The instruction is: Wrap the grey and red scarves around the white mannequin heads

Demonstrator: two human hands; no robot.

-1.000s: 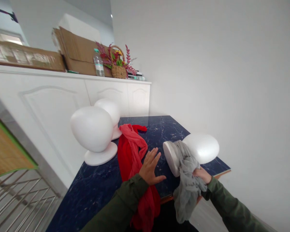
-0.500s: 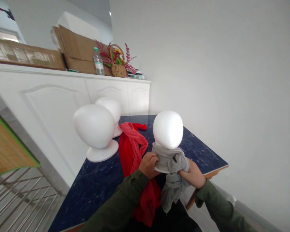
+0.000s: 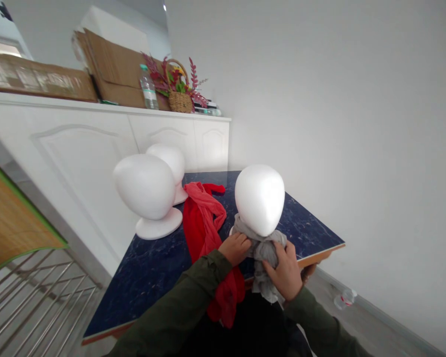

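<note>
A white mannequin head (image 3: 259, 198) stands near the front edge of the dark blue table, tilted a little toward me. A grey scarf (image 3: 266, 258) is wrapped round its neck, and a knotted bunch hangs down in front over the table edge. My left hand (image 3: 236, 248) has its fingers closed on the scarf at the left side of the neck. With thumb and fingers, my right hand (image 3: 285, 270) grips the hanging bunch from the right. Beside my left forearm lies a red scarf (image 3: 204, 223), its end draping off the table.
Two more white mannequin heads (image 3: 145, 186) stand at the table's left. A white cabinet (image 3: 85, 144) behind carries cardboard boxes (image 3: 115, 69), a plastic bottle (image 3: 149, 88) and a flower basket (image 3: 180, 100). A metal rack (image 3: 40, 302) is at left; another bottle (image 3: 345, 299) lies on the floor.
The mannequin head has tipped toward me. My right hand has shifted from the scarf's right side round to the front of the knotted bunch; my left hand has moved slightly right along the neck.
</note>
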